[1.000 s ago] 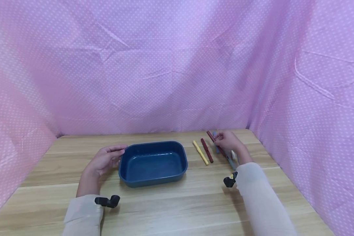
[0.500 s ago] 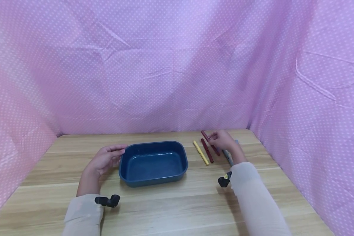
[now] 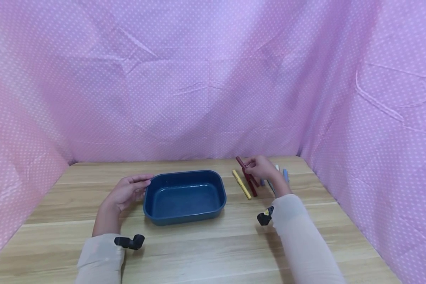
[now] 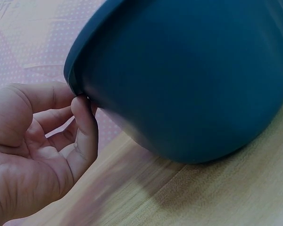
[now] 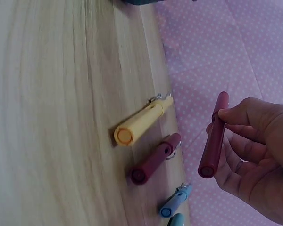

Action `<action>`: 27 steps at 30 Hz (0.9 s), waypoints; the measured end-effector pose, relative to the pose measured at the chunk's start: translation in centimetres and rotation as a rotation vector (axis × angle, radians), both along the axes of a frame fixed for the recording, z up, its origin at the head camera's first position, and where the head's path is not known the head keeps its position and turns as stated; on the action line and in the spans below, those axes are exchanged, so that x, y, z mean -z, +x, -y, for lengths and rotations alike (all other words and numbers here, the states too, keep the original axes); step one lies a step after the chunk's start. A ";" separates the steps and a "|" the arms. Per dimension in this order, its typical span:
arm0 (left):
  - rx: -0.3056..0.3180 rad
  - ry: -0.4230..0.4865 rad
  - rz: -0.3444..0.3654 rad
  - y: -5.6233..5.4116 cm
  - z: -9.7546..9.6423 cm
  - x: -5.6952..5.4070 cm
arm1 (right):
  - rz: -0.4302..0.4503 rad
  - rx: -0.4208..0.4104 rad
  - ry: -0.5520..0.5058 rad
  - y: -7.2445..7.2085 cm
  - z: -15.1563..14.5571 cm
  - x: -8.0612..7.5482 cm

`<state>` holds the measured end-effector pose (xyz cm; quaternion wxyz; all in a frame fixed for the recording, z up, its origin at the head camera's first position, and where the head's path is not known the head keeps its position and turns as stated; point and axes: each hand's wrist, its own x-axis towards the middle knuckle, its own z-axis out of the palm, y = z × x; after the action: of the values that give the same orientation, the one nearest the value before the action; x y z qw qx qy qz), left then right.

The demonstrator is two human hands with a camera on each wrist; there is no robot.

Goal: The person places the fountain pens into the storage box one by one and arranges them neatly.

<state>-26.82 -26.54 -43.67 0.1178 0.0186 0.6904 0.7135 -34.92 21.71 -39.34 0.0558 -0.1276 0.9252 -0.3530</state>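
In the head view, a dark blue rectangular basin (image 3: 184, 219) stands on the wooden table. At its left end my left hand (image 3: 122, 193) pinches the rim, thumb and fingertips on the edge in the left wrist view. My right hand (image 3: 264, 167) pinches a dark red pen (image 5: 214, 146) between thumb and fingers, raised off the table. Below it lie a yellow pen (image 3: 241, 184) and a second dark red pen (image 5: 153, 162), side by side, each with a metal clip. The held pen overlaps the second red one in the head view.
Blue pens (image 3: 285, 175) and a whitish one (image 3: 277, 167) lie to the right, partly hidden behind my right hand. Pink dotted cloth (image 3: 184, 118) hangs around the table (image 3: 206, 252) at the back and both sides.
My right hand has moved left with the dark red pen, from over the blue pens to over the other red pen. My left hand and the basin have stayed put.
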 end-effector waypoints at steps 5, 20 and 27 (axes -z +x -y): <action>0.001 -0.014 -0.001 -0.1 0.0 0.2 | -0.014 -0.011 0.013 0.2 0.8 -0.3; -0.004 -0.005 0.007 0.0 0.1 0.1 | 0.027 -0.027 -0.026 0.8 3.4 -1.0; 0.004 0.019 0.007 -0.2 0.0 0.2 | -0.016 -0.070 -0.021 1.2 4.6 -1.2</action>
<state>-27.07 -26.56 -43.84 0.1214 0.0186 0.6833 0.7198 -33.69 17.14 -38.10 0.0593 -0.1633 0.9169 -0.3594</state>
